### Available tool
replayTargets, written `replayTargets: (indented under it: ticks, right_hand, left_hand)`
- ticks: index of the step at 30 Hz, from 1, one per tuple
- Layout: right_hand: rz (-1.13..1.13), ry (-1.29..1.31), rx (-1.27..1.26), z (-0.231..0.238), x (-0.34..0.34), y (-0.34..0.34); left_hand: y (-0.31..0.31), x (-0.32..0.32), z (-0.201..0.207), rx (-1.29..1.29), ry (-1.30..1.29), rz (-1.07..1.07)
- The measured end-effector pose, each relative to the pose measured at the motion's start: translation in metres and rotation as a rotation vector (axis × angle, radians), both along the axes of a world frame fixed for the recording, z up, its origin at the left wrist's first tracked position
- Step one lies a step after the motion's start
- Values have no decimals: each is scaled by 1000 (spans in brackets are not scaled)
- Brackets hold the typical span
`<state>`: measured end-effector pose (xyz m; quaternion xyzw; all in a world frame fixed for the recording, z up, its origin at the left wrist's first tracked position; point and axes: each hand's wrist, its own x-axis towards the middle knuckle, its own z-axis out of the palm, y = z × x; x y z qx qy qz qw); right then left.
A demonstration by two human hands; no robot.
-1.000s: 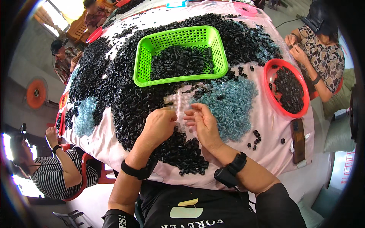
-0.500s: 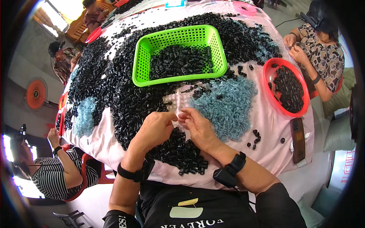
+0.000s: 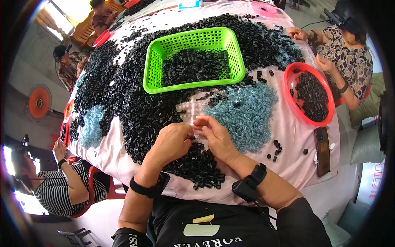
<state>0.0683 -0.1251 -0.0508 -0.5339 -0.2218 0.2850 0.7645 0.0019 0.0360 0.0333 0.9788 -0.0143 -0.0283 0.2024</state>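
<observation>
My left hand is closed, its curled fingertips pressed together over a heap of small black plastic parts. Facing it, my right hand has its thumb and forefinger bent inward in a pinch, nearly touching the left fingertips. Whatever the fingers hold is too small and covered to make out. Just right of my right hand spreads a pile of small clear-blue coil springs. Beyond both hands stands a green perforated basket with black parts inside.
A red bowl of black parts sits at the right, with a phone near the table edge. More black parts cover the pink cloth. Another spring pile lies left. Several people work around the table.
My left hand has dipped slightly and curled more tightly; my right hand has barely shifted. The person at the right has reached one hand out toward the far pile.
</observation>
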Motion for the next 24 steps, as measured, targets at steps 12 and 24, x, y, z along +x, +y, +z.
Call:
replayTargets:
  ticks: [12, 24]
  right_hand:
    - [-74, 142, -71, 13, -2, -2]
    - [-87, 34, -75, 4, -2, 1]
  left_hand:
    - [-14, 6, 8, -450, -48, 244]
    - [-14, 9, -6, -466, -235, 326]
